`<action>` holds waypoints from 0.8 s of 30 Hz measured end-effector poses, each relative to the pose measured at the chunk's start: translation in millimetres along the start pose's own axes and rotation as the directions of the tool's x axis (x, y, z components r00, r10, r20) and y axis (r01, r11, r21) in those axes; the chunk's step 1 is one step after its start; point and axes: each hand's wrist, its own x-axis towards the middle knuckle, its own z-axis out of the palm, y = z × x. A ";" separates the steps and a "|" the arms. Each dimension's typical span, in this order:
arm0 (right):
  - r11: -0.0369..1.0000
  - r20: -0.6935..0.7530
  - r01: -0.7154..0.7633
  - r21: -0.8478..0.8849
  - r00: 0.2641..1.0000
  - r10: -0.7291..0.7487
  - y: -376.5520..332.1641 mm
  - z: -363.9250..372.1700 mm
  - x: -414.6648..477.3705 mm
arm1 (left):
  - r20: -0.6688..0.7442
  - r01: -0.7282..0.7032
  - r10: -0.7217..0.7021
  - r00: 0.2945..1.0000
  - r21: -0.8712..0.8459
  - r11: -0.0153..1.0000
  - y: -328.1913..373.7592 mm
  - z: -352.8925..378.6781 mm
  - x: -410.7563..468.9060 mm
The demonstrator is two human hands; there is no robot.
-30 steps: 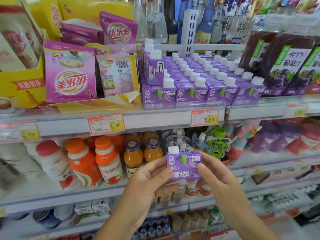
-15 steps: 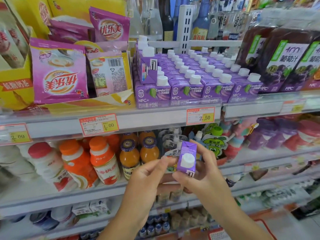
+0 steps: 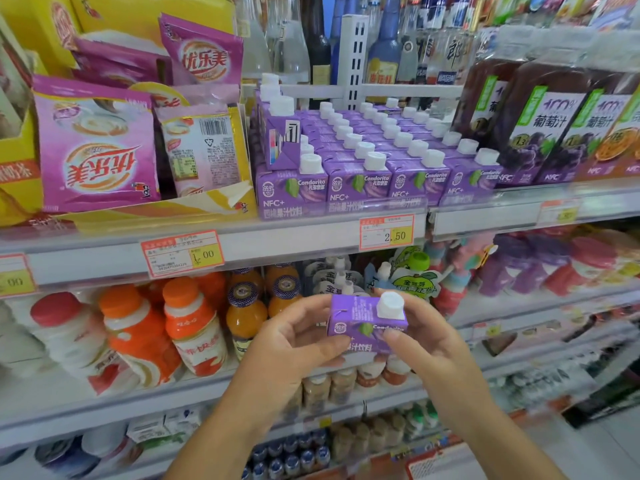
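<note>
1. Lettering on the small purple cardboard juice carton (image 3: 360, 325) is showing only in part: the right thumb is lying across the front print, and the bottom line is running under both thumbs.
2. Both forearms are being cut off by the lower edge of the view, and the fingertips behind the carton are staying out of sight.
3. The carton is hanging in the air below the red-and-yellow paper price tag (image 3: 387, 232) reading 2.50, slightly to its left, with its white plastic screw cap (image 3: 390, 304) pointing up.
4. The left hand (image 3: 291, 348) is gripping the carton's left end, thumb in front and fingers curling round behind.
5. The right hand (image 3: 429, 341) is pinching the right end, thumb pressing the front face and forefinger wrapping behind the cap.
6. Above the tag, matching purple cartons (image 3: 363, 168) are standing in rows, caps up.
</note>
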 end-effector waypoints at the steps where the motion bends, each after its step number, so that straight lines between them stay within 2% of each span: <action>1: 1.000 0.003 0.014 -0.025 1.000 -0.014 0.5 -3.2 -0.4 | -0.012 -0.008 0.008 1.000 0.011 1.000 -1.8 -0.5 1.4; 5: 0.998 0.027 -0.008 -0.064 1.000 0.010 3.8 -11.0 -2.3 | -0.014 -0.025 0.026 1.000 0.044 0.999 -3.6 0.1 3.1; 10: 0.980 0.004 -0.029 -0.195 1.000 0.031 -6.7 -20.5 1.9 | -0.003 -0.051 0.052 0.999 0.139 0.989 -0.7 2.7 3.0; 13: 0.935 0.045 0.001 -0.354 0.999 0.016 -31.9 -32.4 14.2 | -0.013 -0.112 0.117 0.993 0.200 0.973 3.6 5.8 5.3; 15: 0.840 0.135 0.072 -0.538 0.991 0.001 -55.4 -40.7 24.8 | -0.032 -0.168 0.178 0.984 0.207 0.964 10.2 9.4 9.7; 18: 0.605 0.275 0.221 -0.765 0.961 -0.003 -102.0 -46.3 41.8 | -0.056 -0.282 0.304 0.951 0.241 0.929 31.4 15.9 20.1; 20: 0.445 0.345 0.306 -0.842 0.938 0.008 -135.7 -45.7 50.1 | -0.037 -0.352 0.373 0.927 0.256 0.900 52.0 18.6 28.0; 24: 0.300 0.395 0.378 -0.876 0.919 -0.005 -192.7 -37.1 58.0 | -0.011 -0.428 0.452 0.892 0.303 0.852 101.1 21.9 37.2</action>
